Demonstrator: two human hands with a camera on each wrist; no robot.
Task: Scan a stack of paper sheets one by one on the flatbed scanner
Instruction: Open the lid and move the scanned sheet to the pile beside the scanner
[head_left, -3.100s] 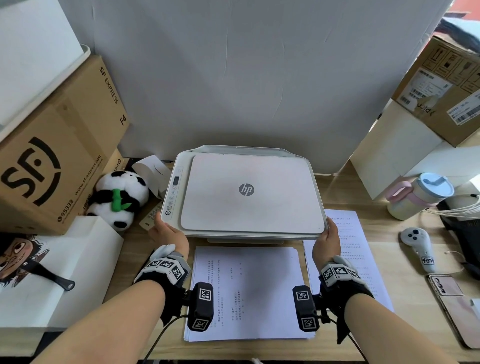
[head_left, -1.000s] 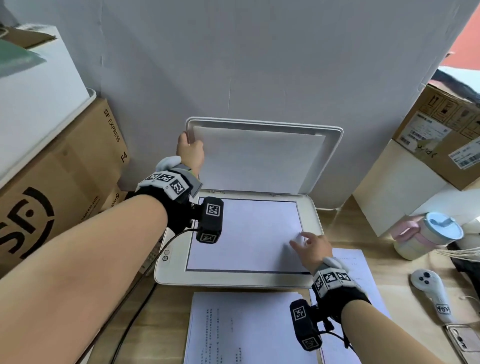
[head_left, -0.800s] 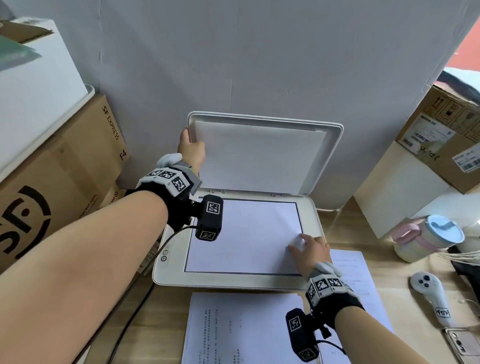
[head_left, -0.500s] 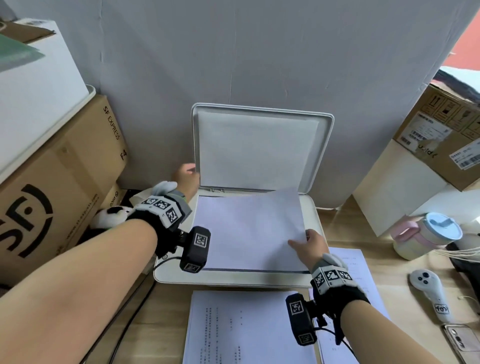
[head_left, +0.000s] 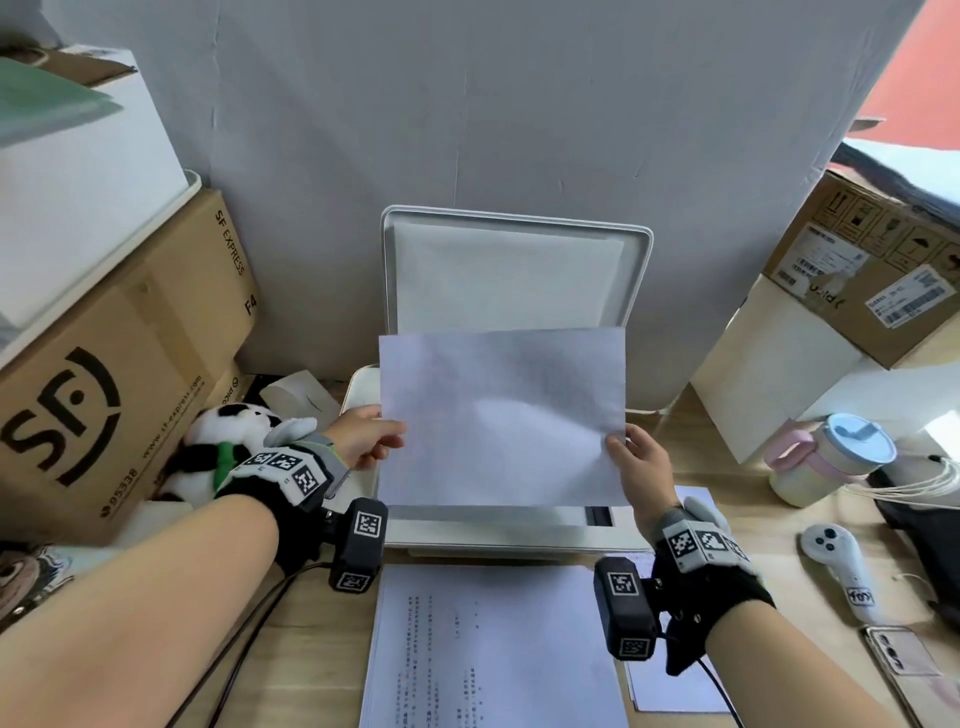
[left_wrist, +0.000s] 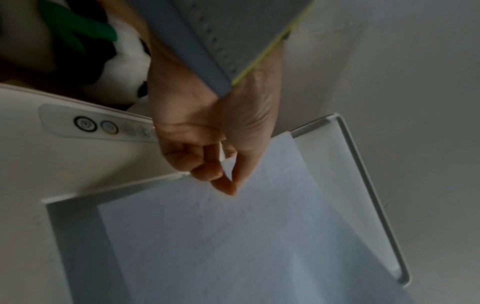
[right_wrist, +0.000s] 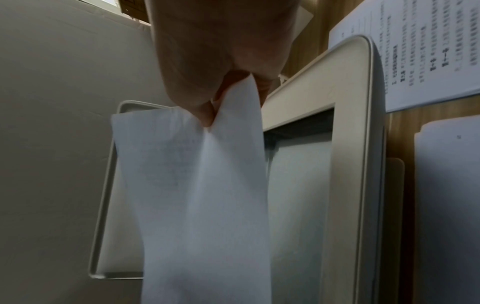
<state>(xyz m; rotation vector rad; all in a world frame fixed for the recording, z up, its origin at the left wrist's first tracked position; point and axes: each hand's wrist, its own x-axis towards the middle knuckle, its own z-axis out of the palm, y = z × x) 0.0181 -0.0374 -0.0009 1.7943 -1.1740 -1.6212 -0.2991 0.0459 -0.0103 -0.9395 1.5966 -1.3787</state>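
One sheet (head_left: 501, 415) now lifted, two hands

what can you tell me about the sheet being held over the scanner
The sheet is thin white paper, its facing side blank with faint print showing through. It is held up off the scanner glass in front of the raised lid, bowed and creased where it is gripped. The left hand pinches its left edge, the right hand its right edge.

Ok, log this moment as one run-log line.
scanner lid open | sheet held above glass | left hand pinches left edge | right hand pinches right edge
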